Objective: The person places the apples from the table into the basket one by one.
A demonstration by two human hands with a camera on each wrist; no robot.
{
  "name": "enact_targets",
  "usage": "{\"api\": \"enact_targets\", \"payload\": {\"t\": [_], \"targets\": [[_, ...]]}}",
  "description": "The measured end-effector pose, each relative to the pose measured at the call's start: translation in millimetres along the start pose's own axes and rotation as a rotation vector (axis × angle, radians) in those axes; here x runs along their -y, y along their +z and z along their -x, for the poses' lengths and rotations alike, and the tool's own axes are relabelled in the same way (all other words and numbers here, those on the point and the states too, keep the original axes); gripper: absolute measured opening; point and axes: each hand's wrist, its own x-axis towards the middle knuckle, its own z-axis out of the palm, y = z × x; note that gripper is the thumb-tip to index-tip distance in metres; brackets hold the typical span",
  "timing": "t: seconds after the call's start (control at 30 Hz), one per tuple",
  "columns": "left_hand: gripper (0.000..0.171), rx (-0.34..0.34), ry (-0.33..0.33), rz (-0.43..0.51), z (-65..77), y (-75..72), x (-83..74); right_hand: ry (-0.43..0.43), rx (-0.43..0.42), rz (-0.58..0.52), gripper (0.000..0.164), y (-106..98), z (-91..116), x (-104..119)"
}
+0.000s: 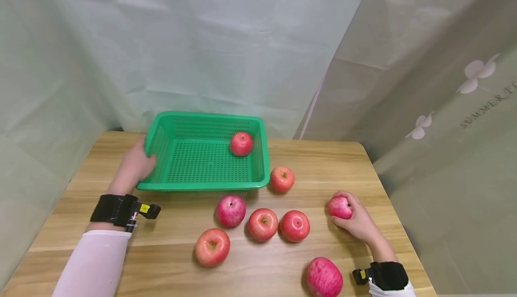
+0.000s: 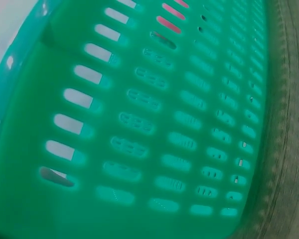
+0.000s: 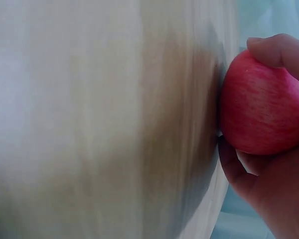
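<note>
A green plastic basket [image 1: 206, 185] with slotted walls stands at the back of the table, one red apple [image 1: 241, 144] inside its right end. My left hand [image 1: 136, 164] grips the basket's left side, thumb over the rim and the other fingers hidden behind the wall. In the left wrist view the basket wall [image 2: 154, 119] fills most of the picture, with red showing through a few slots. At the right of the table my right hand [image 1: 359, 220] holds a pinkish-red apple [image 1: 339, 207], thumb and fingers curled round it. The right wrist view shows that apple [image 3: 264, 104] close against the tabletop.
Several more apples lie on the wooden table [image 1: 169, 261]: one [image 1: 282, 179] by the basket's right front corner, a group [image 1: 263, 224] before the basket, and a dark pink one [image 1: 325, 277] at the near edge. Pale curtains [image 1: 226, 45] hang behind and at both sides.
</note>
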Motion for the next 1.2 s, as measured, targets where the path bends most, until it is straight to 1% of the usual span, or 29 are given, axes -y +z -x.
{"api": "enact_targets", "payload": {"t": [0.27, 0.53, 0.77, 0.87, 1.1, 1.2], "targets": [[0.072, 0.001, -0.015, 0.021, 2.7, -1.1, -3.1, 0.014, -0.015, -0.010, 0.068, 1.0, 3.1, 1.6], [0.073, -0.001, -0.005, 0.006, 3.0, -1.1, -6.2, -0.003, -0.009, 0.010, 0.069, 1.3, 4.1, 0.3], [0.072, 0.005, -0.011, 0.002, 3.6, -1.4, -5.9, -0.059, -0.013, 0.101, 0.073, 2.5, -0.8, 0.8], [0.072, 0.004, -0.008, -0.002, 3.8, -1.6, -4.2, -0.081, -0.001, 0.144, 0.075, 2.4, -2.2, 3.4], [0.069, 0.002, 0.013, 0.010, 3.2, -2.4, -2.5, -0.044, 0.002, 0.222, 0.081, -1.3, -2.2, 8.3], [0.070, 0.008, 0.011, 0.028, 3.0, -2.4, -3.4, -0.054, 0.005, 0.240, 0.079, -1.8, -1.4, 9.3]]}}
